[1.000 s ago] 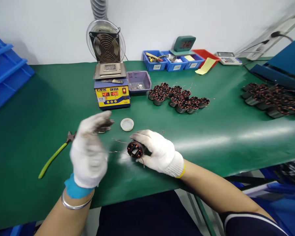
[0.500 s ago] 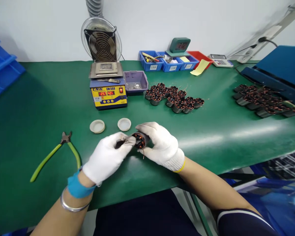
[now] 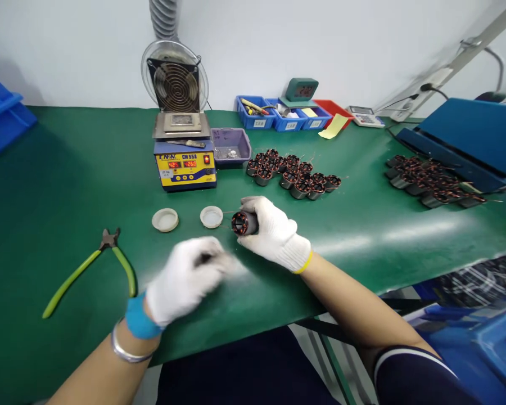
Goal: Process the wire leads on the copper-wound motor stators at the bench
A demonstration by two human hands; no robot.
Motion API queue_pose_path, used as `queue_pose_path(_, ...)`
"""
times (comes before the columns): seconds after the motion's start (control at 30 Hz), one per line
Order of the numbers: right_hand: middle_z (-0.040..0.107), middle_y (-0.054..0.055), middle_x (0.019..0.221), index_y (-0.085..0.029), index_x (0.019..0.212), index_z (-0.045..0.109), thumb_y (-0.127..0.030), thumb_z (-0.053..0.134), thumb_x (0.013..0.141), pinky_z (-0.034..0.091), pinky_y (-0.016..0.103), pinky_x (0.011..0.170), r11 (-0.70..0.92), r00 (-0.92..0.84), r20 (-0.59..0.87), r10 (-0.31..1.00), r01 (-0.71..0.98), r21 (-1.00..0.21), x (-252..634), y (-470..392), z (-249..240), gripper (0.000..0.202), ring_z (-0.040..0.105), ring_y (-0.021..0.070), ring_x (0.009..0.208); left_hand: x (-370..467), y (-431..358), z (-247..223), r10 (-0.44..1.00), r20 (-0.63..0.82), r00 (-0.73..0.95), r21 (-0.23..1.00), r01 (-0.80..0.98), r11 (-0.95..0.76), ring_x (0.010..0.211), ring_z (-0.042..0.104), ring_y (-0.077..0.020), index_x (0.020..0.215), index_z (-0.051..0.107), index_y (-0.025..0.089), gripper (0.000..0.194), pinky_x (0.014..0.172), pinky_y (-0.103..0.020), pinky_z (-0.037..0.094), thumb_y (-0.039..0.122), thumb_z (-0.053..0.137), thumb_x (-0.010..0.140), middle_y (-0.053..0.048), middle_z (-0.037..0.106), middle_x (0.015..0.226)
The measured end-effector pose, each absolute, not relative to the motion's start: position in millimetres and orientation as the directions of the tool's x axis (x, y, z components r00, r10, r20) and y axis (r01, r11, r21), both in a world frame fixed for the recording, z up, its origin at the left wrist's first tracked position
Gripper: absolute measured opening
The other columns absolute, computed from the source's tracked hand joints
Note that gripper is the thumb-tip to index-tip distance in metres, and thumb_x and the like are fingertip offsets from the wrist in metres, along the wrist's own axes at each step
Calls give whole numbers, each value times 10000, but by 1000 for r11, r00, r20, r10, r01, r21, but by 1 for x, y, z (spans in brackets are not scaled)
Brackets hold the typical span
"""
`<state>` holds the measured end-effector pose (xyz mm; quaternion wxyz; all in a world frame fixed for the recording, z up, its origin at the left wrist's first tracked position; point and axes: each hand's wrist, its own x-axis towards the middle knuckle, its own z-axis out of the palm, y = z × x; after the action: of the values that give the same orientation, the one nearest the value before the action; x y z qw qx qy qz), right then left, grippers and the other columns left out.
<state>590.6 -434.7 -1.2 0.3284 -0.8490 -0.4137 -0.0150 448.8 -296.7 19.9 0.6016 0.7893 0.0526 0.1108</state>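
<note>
A wound motor stator (image 3: 243,223), a dark cylinder with copper windings round its open end, lies in my right hand (image 3: 272,233), gloved in white. My fingers wrap it from the right, and its wound end faces left. Thin wire leads stick out from it toward a small round white dish (image 3: 211,216). Lower left of the stator and apart from it is my left hand (image 3: 191,275), also gloved. Its fingers are curled, but motion smears the tips, so anything between them cannot be made out. A second shallow dish (image 3: 165,220) sits farther left.
Green-handled cutters (image 3: 108,239) lie at left. Behind the dishes stands a solder pot (image 3: 185,169) with a fan, beside a purple bin (image 3: 231,147). Several stators (image 3: 300,185) stand grouped at centre, more (image 3: 430,180) at right. Blue bins (image 3: 257,112) line the back.
My left hand has come away from the stator, moving down and left. My right hand has lifted the stator slightly farther from me, its wire leads now pointing left. The view has shifted slightly.
</note>
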Motion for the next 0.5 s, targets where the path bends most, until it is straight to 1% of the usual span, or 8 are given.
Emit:
queue_pose_path(0.07,632,45,1128,-205,1144,609,-187,742,641,540,359,806,-492,640,206,740,724,-484,601,-423,6,520,622,261,1010,451,-310,8,0,44,999,772,-34,-634,569,535,-181,625,607,192,184,561,-296,375,300,600,773,-39,615,618)
queue_pose_path(0.1,648,40,1085,-204,1148,622,-181,733,658,536,349,798,-496,616,166,770,741,-451,605,-417,9,503,627,261,994,452,-315,3,-53,6,999,672,-43,-739,593,552,-199,640,615,196,191,577,-309,367,322,592,782,-48,635,648)
queue_pose_path(0.13,657,36,1064,-207,1147,636,-180,728,672,533,342,785,-500,595,129,793,757,-421,609,-411,13,485,631,263,982,453,-319,-1,-71,-27,997,606,-41,-794,611,568,-216,657,622,200,209,583,-319,359,350,579,795,-55,650,674)
queue_pose_path(0.2,663,38,1078,-221,1155,652,-210,739,687,527,338,737,-520,577,69,814,775,-359,614,-401,19,476,635,280,973,455,-322,-4,-67,-77,995,582,-9,-813,654,598,-239,692,624,205,247,590,-328,353,397,544,825,-63,670,723)
queue_pose_path(0.27,659,41,1110,-240,1172,658,-259,764,690,519,338,701,-543,578,30,816,783,-304,614,-393,24,493,632,300,982,456,-320,-4,-39,-83,996,597,18,-802,694,612,-245,705,605,206,273,598,-328,349,428,522,841,-60,673,750)
queue_pose_path(0.33,655,32,1129,-260,1186,657,-302,784,699,516,342,699,-563,587,0,809,776,-283,612,-390,28,505,627,306,996,456,-317,-2,-32,-78,996,581,19,-814,694,608,-235,686,567,207,280,586,-321,323,434,515,840,-46,658,741)
queue_pose_path(0.43,656,15,1115,-258,1186,659,-292,811,712,514,325,765,-560,589,-7,808,764,-320,608,-390,30,499,624,270,1002,455,-316,2,-47,-81,996,549,5,-836,659,583,-209,651,505,206,303,557,-313,264,441,500,842,-21,623,699)
queue_pose_path(0.5,653,13,1110,-230,1192,651,-250,823,717,500,296,826,-522,575,43,817,769,-369,608,-392,30,505,621,232,994,454,-316,3,-53,-90,995,546,4,-838,642,570,-199,639,478,205,323,545,-316,236,448,482,851,-12,606,683)
